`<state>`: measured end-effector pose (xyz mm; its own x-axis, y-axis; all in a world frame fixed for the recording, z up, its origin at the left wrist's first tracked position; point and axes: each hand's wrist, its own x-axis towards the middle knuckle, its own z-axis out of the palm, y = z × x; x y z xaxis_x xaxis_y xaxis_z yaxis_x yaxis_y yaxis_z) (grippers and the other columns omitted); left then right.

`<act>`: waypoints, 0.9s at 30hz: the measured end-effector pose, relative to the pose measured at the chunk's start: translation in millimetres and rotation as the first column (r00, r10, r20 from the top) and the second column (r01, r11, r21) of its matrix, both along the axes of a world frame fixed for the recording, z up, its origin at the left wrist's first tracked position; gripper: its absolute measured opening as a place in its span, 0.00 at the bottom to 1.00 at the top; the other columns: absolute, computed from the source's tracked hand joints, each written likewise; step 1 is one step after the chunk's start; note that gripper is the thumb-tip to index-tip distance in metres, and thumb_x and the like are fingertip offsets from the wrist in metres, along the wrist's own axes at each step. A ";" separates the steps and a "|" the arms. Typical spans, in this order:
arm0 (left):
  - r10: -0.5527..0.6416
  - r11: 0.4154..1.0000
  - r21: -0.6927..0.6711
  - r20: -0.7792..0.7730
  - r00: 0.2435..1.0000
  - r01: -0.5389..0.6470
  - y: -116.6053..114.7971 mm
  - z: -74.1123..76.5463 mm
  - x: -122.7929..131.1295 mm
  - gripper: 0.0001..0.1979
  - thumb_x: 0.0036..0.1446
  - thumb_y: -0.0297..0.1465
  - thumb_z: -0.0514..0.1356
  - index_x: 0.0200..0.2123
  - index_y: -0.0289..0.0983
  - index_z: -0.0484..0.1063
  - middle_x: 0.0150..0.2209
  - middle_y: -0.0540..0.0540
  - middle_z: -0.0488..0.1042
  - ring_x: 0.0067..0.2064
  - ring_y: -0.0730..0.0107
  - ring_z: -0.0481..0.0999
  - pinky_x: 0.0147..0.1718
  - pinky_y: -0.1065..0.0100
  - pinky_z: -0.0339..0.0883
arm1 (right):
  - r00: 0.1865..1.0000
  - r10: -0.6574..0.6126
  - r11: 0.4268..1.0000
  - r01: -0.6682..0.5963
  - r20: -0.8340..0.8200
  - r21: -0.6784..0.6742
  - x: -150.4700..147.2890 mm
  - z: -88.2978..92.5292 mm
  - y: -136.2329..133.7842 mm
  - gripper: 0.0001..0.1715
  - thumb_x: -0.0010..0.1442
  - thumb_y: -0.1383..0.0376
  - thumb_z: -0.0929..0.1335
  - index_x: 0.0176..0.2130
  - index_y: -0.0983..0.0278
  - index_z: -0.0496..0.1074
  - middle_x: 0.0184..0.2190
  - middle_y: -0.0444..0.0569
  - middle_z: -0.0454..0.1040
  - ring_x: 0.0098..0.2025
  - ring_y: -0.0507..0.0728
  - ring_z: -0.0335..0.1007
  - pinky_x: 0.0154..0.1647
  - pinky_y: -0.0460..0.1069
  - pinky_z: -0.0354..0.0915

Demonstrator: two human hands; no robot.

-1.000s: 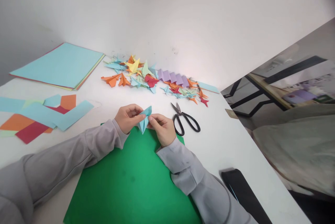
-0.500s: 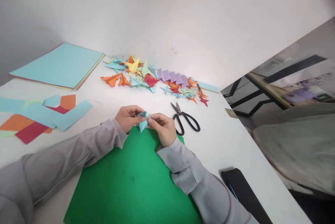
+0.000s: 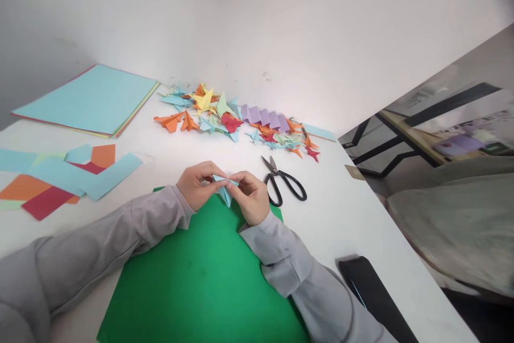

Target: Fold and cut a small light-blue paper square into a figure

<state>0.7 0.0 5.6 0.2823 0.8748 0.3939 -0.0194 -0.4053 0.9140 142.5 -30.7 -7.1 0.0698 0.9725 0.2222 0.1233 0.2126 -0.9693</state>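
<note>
left hand [image 3: 196, 187] and right hand [image 3: 252, 198] both pinching folded blue paper [image 3: 226, 197], paper held over the far edge of a green sheet [image 3: 196, 273], scissors [image 3: 275, 173] just beside the right hand

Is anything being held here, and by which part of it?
Yes: a folded light-blue paper. The left hand pinches its upper left part, the right hand its upper right.

We found ourselves at an indoor papercraft spot: a white table [image 3: 329, 214] by a plain pale wall [image 3: 261, 22] bore stacked coloured sheets [image 3: 90, 97], folded paper shapes [image 3: 204, 100], scissors [image 3: 275, 172] and a green mat [image 3: 201, 284]. Whether it was a home or a workshop, we could not tell.
</note>
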 end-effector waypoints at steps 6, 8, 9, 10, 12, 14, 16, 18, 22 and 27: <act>-0.013 1.000 -0.016 0.010 1.000 0.013 0.8 -2.0 -0.2 0.03 0.43 0.28 0.63 0.26 0.35 0.76 0.25 0.46 0.73 0.28 0.71 0.71 0.25 0.70 0.64 | 1.000 0.005 1.000 -0.006 0.019 0.006 1.0 -0.8 -1.5 0.09 0.48 0.61 0.70 0.26 0.64 0.70 0.19 0.42 0.66 0.20 0.48 0.55 0.20 0.45 0.52; -0.013 1.000 0.003 0.007 1.000 0.013 0.1 -1.6 0.0 0.04 0.43 0.28 0.63 0.26 0.34 0.76 0.25 0.45 0.73 0.29 0.71 0.71 0.25 0.70 0.64 | 1.000 -0.001 1.000 0.001 0.003 -0.002 1.1 -0.7 -1.4 0.10 0.48 0.60 0.70 0.26 0.64 0.69 0.20 0.42 0.67 0.20 0.48 0.56 0.20 0.45 0.53; -0.007 1.000 0.010 0.003 1.000 0.007 -0.2 -1.4 0.3 0.04 0.43 0.28 0.63 0.26 0.34 0.76 0.25 0.45 0.73 0.28 0.71 0.71 0.25 0.70 0.64 | 1.000 0.003 1.000 -0.003 -0.012 -0.009 1.0 -0.7 -1.2 0.10 0.48 0.59 0.70 0.27 0.64 0.69 0.21 0.42 0.68 0.21 0.49 0.57 0.20 0.45 0.54; 0.001 1.000 0.012 0.000 1.000 -0.001 -0.3 -1.3 0.6 0.04 0.44 0.28 0.63 0.26 0.34 0.76 0.25 0.45 0.73 0.28 0.71 0.71 0.25 0.70 0.63 | 0.999 0.011 1.000 -0.012 -0.031 -0.016 0.8 -0.6 -0.9 0.11 0.47 0.58 0.70 0.28 0.63 0.69 0.23 0.43 0.69 0.21 0.49 0.58 0.21 0.45 0.54; 0.009 1.000 0.000 -0.002 1.000 -0.009 -0.1 -1.7 1.2 0.04 0.44 0.28 0.63 0.25 0.34 0.76 0.25 0.45 0.73 0.28 0.72 0.71 0.24 0.71 0.63 | 0.997 0.032 0.999 -0.034 -0.063 -0.031 0.4 -0.4 0.1 0.13 0.47 0.57 0.70 0.30 0.63 0.69 0.25 0.44 0.71 0.22 0.49 0.59 0.21 0.45 0.55; 0.006 0.999 -0.035 0.010 1.000 -0.006 0.5 -2.7 1.6 0.05 0.43 0.29 0.63 0.26 0.33 0.76 0.24 0.45 0.72 0.27 0.72 0.70 0.24 0.71 0.63 | 0.996 0.044 0.997 -0.049 -0.074 -0.058 0.4 -0.4 1.4 0.14 0.46 0.56 0.70 0.30 0.63 0.70 0.23 0.43 0.70 0.22 0.49 0.59 0.21 0.45 0.55; -0.017 0.995 -0.097 0.045 0.999 0.022 1.0 -3.6 1.3 0.06 0.42 0.29 0.64 0.27 0.33 0.76 0.24 0.46 0.71 0.26 0.74 0.69 0.23 0.71 0.63 | 0.995 0.035 0.994 -0.044 -0.090 -0.102 1.3 -0.6 2.6 0.14 0.45 0.56 0.71 0.27 0.64 0.70 0.19 0.42 0.68 0.21 0.49 0.57 0.21 0.45 0.54; -0.049 0.984 -0.165 0.099 0.994 0.065 1.1 -3.5 0.4 0.07 0.41 0.28 0.63 0.28 0.33 0.76 0.26 0.47 0.70 0.25 0.75 0.69 0.21 0.72 0.64 | 0.990 0.027 0.987 -0.047 -0.137 -0.150 2.8 -1.1 3.5 0.14 0.45 0.56 0.71 0.26 0.64 0.70 0.17 0.41 0.67 0.20 0.49 0.57 0.20 0.45 0.53; -0.061 0.965 -0.244 0.141 0.988 0.094 0.5 -0.8 -0.5 0.06 0.40 0.25 0.61 0.26 0.33 0.76 0.25 0.48 0.70 0.24 0.76 0.70 0.20 0.73 0.66 | 0.976 0.055 0.977 -0.096 -0.210 -0.189 5.0 -1.7 3.6 0.12 0.44 0.58 0.72 0.24 0.65 0.70 0.16 0.40 0.66 0.18 0.47 0.55 0.19 0.44 0.51; -0.083 0.955 -0.270 0.145 0.986 0.120 2.5 2.4 -1.2 0.05 0.38 0.24 0.61 0.23 0.33 0.77 0.22 0.49 0.70 0.20 0.77 0.69 0.18 0.74 0.67 | 0.967 0.101 0.972 -0.145 -0.232 -0.184 3.5 -1.8 3.2 0.12 0.43 0.60 0.72 0.26 0.64 0.69 0.17 0.40 0.69 0.18 0.47 0.59 0.20 0.44 0.54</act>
